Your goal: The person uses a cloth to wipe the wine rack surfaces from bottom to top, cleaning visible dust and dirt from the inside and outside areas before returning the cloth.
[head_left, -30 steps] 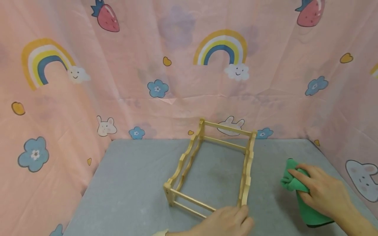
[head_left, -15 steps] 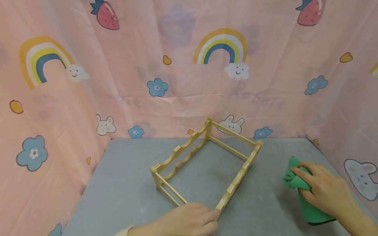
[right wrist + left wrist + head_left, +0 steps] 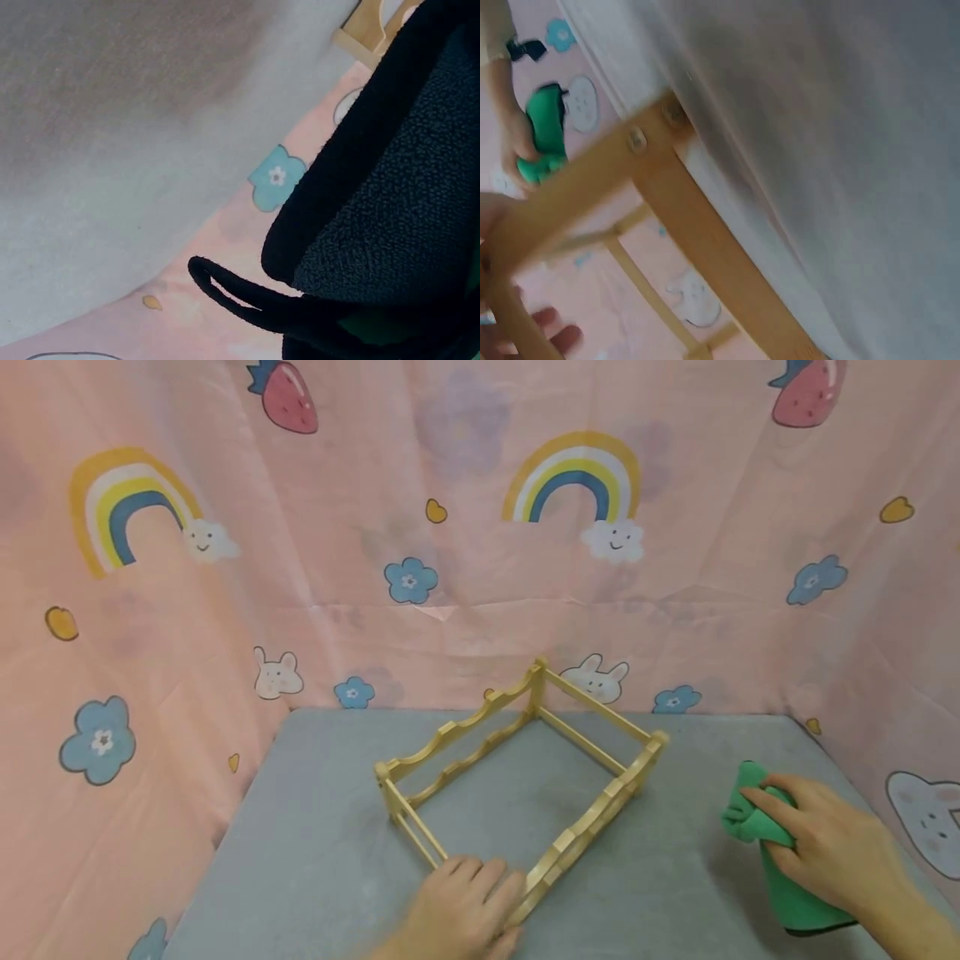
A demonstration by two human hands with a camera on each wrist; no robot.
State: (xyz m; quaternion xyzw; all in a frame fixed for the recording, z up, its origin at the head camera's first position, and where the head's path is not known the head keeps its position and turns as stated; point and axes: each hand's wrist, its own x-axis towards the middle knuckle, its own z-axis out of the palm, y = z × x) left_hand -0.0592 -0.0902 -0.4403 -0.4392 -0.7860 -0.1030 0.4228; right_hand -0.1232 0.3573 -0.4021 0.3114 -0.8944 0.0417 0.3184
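Note:
A light wooden rack (image 3: 442, 739) with wavy long rails and straight crossbars stands skewed on the grey table (image 3: 322, 760). My left hand (image 3: 461, 906) grips its near corner. In the left wrist view, fingers (image 3: 544, 330) curl about the wooden frame (image 3: 712, 247), which partly hides them. To the right, my right hand (image 3: 832, 847) holds a bunched green cloth (image 3: 798, 893) with dark edging, above the tabletop. The right wrist view shows the cloth (image 3: 397, 187) close up, very dark, with a black border and a hanging loop (image 3: 240, 296); the right hand cannot be made out there.
A pink curtain (image 3: 465, 568) printed with rainbows, flowers and rabbits surrounds the table at the back and both sides. The rack's far corner reaches close to the table's back edge.
The rack has turned clockwise, seen from above, its near corner swinging left with my left hand on it. My right hand keeps the cloth in nearly the same place.

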